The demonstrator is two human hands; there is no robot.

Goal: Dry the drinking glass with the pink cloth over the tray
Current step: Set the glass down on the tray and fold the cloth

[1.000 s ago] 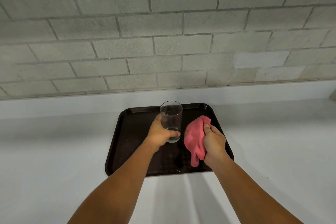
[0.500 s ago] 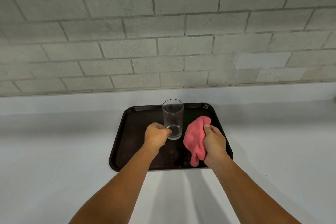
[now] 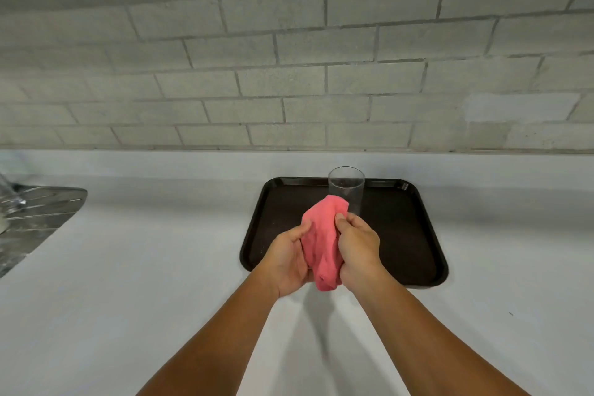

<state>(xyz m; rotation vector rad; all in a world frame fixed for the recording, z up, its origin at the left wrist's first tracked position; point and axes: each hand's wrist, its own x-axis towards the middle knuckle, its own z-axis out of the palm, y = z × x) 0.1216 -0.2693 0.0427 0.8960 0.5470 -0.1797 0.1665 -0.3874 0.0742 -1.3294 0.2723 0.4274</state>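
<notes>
A clear drinking glass [image 3: 347, 188] stands upright on the dark brown tray [image 3: 401, 235], near its far edge, with nobody holding it. In front of the glass, over the tray's near part, the pink cloth [image 3: 321, 244] is bunched between both hands. My left hand [image 3: 287, 255] cups it from the left and my right hand [image 3: 358, 243] grips it from the right. The cloth's top hides the lower left of the glass.
The tray lies on a white counter [image 3: 144, 267] against a grey block wall [image 3: 289, 58]. A steel sink drainer [image 3: 41, 206] sits at the far left edge of the counter.
My left hand let go of the glass, which now stands on the tray, and moved over to the cloth. Both hands now hold the cloth. The view shifted left, revealing the sink.
</notes>
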